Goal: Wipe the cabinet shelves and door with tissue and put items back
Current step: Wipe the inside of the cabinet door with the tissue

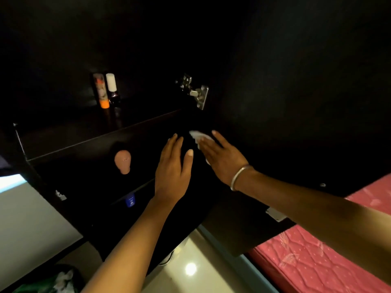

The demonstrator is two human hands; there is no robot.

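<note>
From the head camera, inside a dark cabinet (pixel 275 81), the right hand (pixel 220 157) presses a crumpled white tissue (pixel 197 136) flat under straight fingers near the open door's hinge (pixel 195 92), while the left hand (pixel 172 172) hovers beside it, spread and holding nothing. The tissue looks light, limp and easily torn, so it is probably best held bunched under the palm. Two bottles (pixel 106 90) stand on the upper shelf (pixel 74 132).

Head-worn view into a dark wooden cabinet (pixel 275 70).
One wide-angle camera looks forward, close to the glossy black shelf (pixel 84 132) at arm's reach, pink quilted mattress (pixel 317 261) lower right.
</note>
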